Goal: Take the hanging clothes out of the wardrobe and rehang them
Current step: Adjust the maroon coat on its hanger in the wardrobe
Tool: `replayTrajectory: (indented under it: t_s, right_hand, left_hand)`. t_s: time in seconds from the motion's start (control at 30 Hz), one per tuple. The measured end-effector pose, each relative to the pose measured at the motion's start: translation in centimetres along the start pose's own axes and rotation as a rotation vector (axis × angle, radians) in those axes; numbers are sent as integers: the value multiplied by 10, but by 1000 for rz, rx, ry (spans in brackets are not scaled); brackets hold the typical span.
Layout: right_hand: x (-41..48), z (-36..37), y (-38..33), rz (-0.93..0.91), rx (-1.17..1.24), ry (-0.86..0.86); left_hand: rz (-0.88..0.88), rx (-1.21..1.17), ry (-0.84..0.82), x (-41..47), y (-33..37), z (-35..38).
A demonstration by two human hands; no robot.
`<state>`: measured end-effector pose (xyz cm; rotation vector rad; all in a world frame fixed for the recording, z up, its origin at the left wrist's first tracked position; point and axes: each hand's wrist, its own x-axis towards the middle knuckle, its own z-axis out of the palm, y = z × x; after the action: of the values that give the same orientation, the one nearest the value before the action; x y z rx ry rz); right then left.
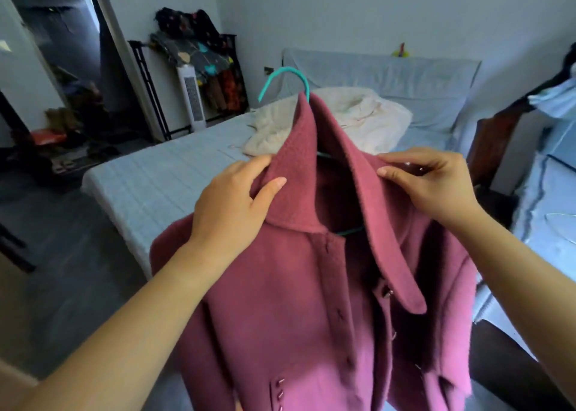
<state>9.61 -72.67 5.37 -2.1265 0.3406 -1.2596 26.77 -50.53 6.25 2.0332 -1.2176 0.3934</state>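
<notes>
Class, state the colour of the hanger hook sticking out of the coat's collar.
Teal; the hanger shows best in the head view, above the coat.

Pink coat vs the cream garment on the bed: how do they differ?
Colour: the pink coat is deep rose; the cream garment is off-white.
Pose: the pink coat sits on a teal hanger, held up; the cream garment lies crumpled on the bed.
Handling: the left hand and right hand grip the pink coat at its collar; nothing touches the cream garment.
Shared: both are clothing.

L hand [232, 204] & R hand [430, 183] pinch coat [296, 286]; arms fwd.
</notes>
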Motion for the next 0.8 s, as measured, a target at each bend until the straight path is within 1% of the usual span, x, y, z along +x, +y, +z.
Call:
replayTrajectory:
  t_s: [0.13,0.27,0.4,0.53,0.63,0.8]
  right_hand:
    - [42,23,48,68,-31,5]
    - [87,58,86,115,-36,-43]
    - [101,94,142,160,-33,-116]
    - [107,128,212,291,-9,-191]
    - [133,156,260,363,58,-230]
    - [206,222,344,370,132,-336]
  left_hand:
    - [-12,-53,-54,52,-33,46]
    - [-28,-72,-125,98,-76,76]
    - [-77,-59,-199,117,-121,115]
    - [-144,-28,-257,137,-153,163]
    - [-201,9,-251,167,-176,197]
    - [-370,36,-191,223,-231,257]
